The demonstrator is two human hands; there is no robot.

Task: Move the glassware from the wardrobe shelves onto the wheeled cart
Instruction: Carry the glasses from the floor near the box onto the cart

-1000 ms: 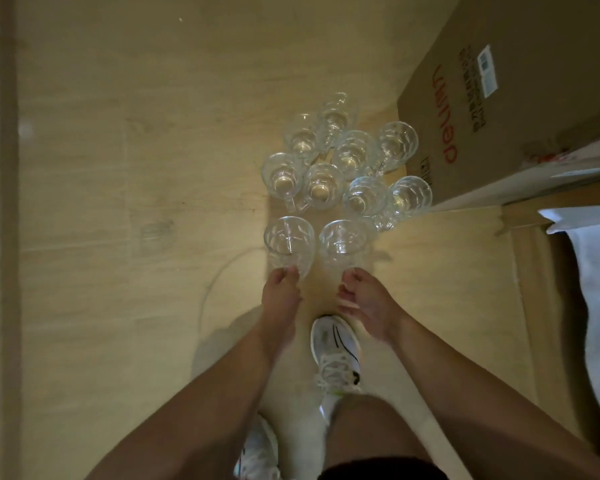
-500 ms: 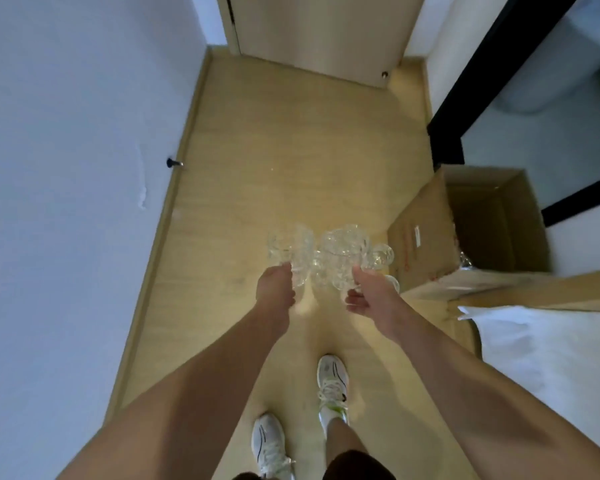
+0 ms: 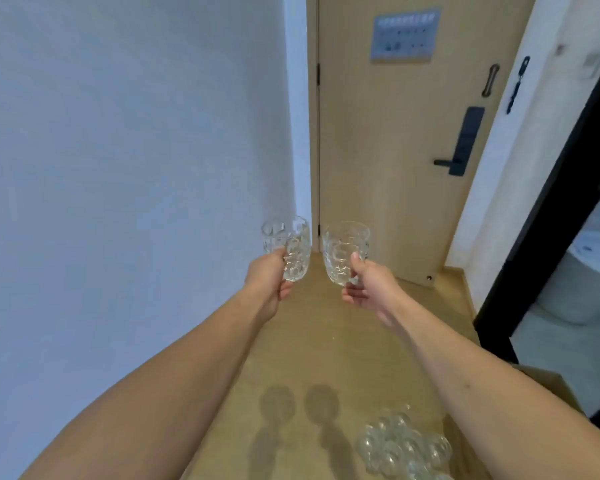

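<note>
Left hand [image 3: 267, 282] is gripping one glass [image 3: 287, 247], right hand [image 3: 368, 285] another glass [image 3: 345, 251], fingers curled round lower bodies, held up mid-scene w/ more glasses [image 3: 404, 445] on near floor. Fragile, slippery; grip low.

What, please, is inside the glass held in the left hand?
The glass in the left hand looks empty; wall shows through it. The fingers cover its lower side.
</note>
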